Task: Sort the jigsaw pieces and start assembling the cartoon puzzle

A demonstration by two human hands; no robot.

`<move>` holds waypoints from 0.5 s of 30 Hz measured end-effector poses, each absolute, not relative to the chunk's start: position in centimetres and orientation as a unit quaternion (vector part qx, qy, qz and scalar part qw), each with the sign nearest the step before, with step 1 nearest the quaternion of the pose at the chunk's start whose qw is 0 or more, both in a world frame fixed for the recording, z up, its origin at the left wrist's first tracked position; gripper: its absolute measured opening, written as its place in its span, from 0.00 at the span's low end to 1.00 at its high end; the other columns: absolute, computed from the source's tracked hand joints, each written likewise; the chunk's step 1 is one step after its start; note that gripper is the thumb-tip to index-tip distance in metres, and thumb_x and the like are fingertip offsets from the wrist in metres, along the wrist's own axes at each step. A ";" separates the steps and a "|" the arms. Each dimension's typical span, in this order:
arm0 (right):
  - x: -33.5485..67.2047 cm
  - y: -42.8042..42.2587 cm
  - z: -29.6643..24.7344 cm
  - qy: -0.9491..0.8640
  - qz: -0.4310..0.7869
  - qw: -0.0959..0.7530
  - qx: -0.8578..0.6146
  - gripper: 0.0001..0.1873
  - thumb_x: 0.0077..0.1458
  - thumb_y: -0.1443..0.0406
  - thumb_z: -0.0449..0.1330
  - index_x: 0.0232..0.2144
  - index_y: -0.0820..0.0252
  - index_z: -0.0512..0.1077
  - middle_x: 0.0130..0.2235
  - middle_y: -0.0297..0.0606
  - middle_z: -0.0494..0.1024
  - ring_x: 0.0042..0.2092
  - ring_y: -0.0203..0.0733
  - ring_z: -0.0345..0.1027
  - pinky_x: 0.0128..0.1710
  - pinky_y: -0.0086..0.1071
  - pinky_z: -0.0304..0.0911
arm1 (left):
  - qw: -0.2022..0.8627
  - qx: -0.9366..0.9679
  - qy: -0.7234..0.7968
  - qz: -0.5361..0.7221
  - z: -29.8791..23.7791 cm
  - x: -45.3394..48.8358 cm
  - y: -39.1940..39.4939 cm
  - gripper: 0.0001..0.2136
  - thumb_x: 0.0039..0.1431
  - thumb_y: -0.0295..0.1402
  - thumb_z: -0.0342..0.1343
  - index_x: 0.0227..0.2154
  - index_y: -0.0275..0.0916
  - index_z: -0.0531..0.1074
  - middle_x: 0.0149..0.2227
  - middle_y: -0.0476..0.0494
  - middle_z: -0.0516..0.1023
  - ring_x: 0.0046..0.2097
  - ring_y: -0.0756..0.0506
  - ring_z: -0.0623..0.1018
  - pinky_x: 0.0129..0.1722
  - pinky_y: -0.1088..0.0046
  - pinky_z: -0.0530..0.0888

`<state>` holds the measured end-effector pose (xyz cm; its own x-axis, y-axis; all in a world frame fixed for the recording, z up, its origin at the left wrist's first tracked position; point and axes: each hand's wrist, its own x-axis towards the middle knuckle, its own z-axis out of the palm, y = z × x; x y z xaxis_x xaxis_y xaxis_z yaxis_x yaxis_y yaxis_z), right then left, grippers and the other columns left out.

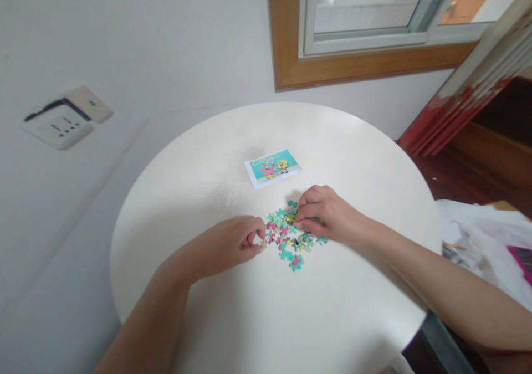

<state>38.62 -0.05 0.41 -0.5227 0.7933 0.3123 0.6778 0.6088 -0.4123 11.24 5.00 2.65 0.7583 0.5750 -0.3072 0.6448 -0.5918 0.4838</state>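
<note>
A loose heap of jigsaw puzzle pieces (284, 231), mostly teal, with pink, yellow and pale green ones, lies on the white round table (257, 318). At the heap's left edge, my left hand (233, 242) pinches a small tan puzzle piece (263, 244) between thumb and forefinger. My right hand (326, 212) reaches over the right side of the heap, fingers curled down and closed among the pieces. A light bit shows at its fingertips, probably a puzzle piece, and the hand hides some pieces beneath it. Behind the heap lies a picture card (273, 168) with pink and yellow cartoon figures.
A white wall with a socket (58, 126) borders the table on the left. At the back is a wood-framed window (286, 69). A red and cream curtain (440, 116) hangs at the right, above white plastic bags (474, 235) beside the table.
</note>
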 end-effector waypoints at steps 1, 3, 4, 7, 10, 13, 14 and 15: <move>38.5 -0.1 0.4 -0.867 0.099 0.247 -0.421 0.08 0.62 0.62 0.61 0.36 0.56 0.80 0.40 0.39 0.78 0.45 0.45 0.66 0.45 0.39 0.54 | 0.295 0.890 0.343 -0.059 2.7 11.2 5.0 0.07 0.59 0.34 0.53 0.40 0.41 0.71 0.31 0.50 0.71 0.33 0.47 0.71 0.34 0.73 0.63; 38.2 -0.3 0.3 -0.873 0.055 0.258 -0.410 0.09 0.62 0.61 0.61 0.36 0.55 0.80 0.39 0.39 0.78 0.44 0.45 0.66 0.45 0.40 0.52 | 0.296 0.890 0.343 -0.058 2.7 11.2 5.0 0.08 0.58 0.33 0.53 0.40 0.41 0.71 0.32 0.51 0.71 0.33 0.47 0.71 0.34 0.73 0.63; 38.1 -0.4 0.3 -0.877 0.041 0.260 -0.403 0.09 0.63 0.60 0.61 0.36 0.54 0.80 0.38 0.39 0.78 0.43 0.45 0.66 0.44 0.40 0.51 | 0.296 0.890 0.342 -0.057 2.7 11.2 4.9 0.08 0.58 0.33 0.53 0.40 0.42 0.71 0.32 0.51 0.71 0.33 0.47 0.71 0.34 0.73 0.63; 38.1 -0.3 0.3 -0.890 0.055 0.256 -0.375 0.10 0.63 0.58 0.61 0.36 0.54 0.81 0.35 0.37 0.79 0.41 0.43 0.67 0.43 0.39 0.51 | 0.298 0.889 0.342 -0.060 2.8 11.2 4.9 0.07 0.58 0.33 0.53 0.39 0.41 0.71 0.31 0.51 0.71 0.33 0.47 0.71 0.33 0.73 0.63; 38.7 -0.1 0.4 -0.891 0.091 0.260 -0.362 0.11 0.64 0.57 0.60 0.38 0.54 0.81 0.35 0.37 0.80 0.41 0.41 0.68 0.43 0.38 0.52 | 0.298 0.891 0.339 -0.058 2.9 11.3 4.9 0.07 0.58 0.34 0.52 0.39 0.41 0.71 0.31 0.50 0.71 0.33 0.47 0.71 0.34 0.73 0.63; 39.5 0.1 0.8 -0.880 0.097 0.273 -0.377 0.12 0.65 0.58 0.58 0.40 0.54 0.81 0.36 0.39 0.81 0.41 0.42 0.70 0.44 0.38 0.54 | 0.299 0.892 0.334 -0.053 3.0 11.4 4.9 0.07 0.58 0.34 0.52 0.39 0.41 0.70 0.32 0.50 0.71 0.33 0.47 0.71 0.34 0.73 0.63; 39.7 0.1 1.0 -0.878 0.096 0.271 -0.383 0.12 0.66 0.59 0.58 0.41 0.54 0.81 0.37 0.39 0.81 0.42 0.42 0.70 0.44 0.39 0.54 | 0.299 0.893 0.333 -0.053 3.0 11.4 4.9 0.07 0.58 0.34 0.52 0.39 0.41 0.70 0.32 0.50 0.71 0.33 0.47 0.71 0.33 0.73 0.63; 39.8 0.0 1.1 -0.878 0.095 0.263 -0.390 0.11 0.65 0.60 0.58 0.41 0.54 0.80 0.38 0.39 0.81 0.43 0.42 0.70 0.45 0.39 0.54 | 0.299 0.893 0.333 -0.053 3.0 11.4 4.9 0.07 0.58 0.33 0.52 0.39 0.41 0.70 0.32 0.50 0.71 0.33 0.47 0.71 0.33 0.73 0.63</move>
<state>39.80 0.03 1.14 -0.5581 0.7340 0.3871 0.6340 0.6781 -0.3717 11.37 4.91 2.96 0.7725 0.5627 -0.2944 0.6265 -0.5993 0.4983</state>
